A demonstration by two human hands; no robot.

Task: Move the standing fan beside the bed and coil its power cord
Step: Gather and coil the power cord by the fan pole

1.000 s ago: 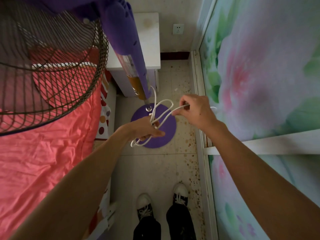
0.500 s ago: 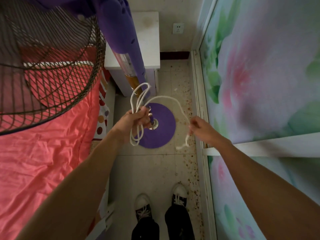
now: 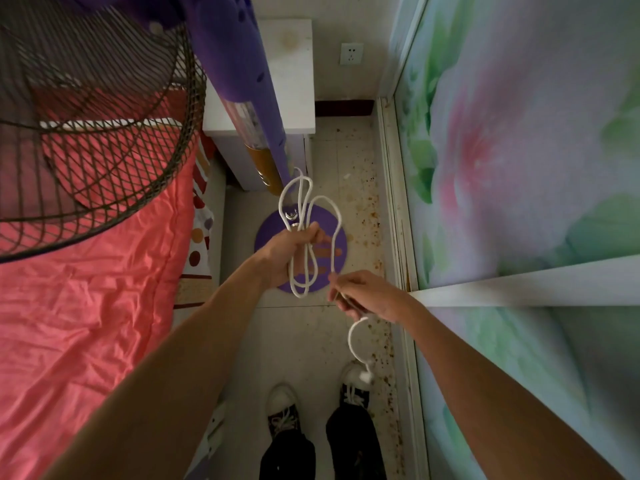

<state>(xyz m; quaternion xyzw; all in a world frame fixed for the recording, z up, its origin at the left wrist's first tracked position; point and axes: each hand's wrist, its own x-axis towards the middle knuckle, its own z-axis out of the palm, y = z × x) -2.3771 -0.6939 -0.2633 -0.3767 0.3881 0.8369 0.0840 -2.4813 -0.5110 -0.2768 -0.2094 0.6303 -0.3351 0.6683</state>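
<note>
The purple standing fan [image 3: 239,67] rises beside the bed [image 3: 79,306], its wire cage [image 3: 97,109] at upper left and its round purple base [image 3: 268,230] on the floor. My left hand [image 3: 294,252] grips several loops of the white power cord [image 3: 301,202] above the base. My right hand [image 3: 367,294], lower and to the right, pinches the cord's free length. From it the cord curls down to the white plug [image 3: 365,375], which dangles over my right shoe.
A white bedside cabinet [image 3: 294,74] stands behind the fan, with a wall socket [image 3: 350,54] to its right. A wardrobe door with a flower print [image 3: 519,168] lines the right side. The stained floor strip [image 3: 311,341] between bed and wardrobe is narrow; my shoes [image 3: 284,407] stand on it.
My left hand has dropped a little, holding more loops. My right hand moved in toward the left hand, and the plug end now hangs below it.
</note>
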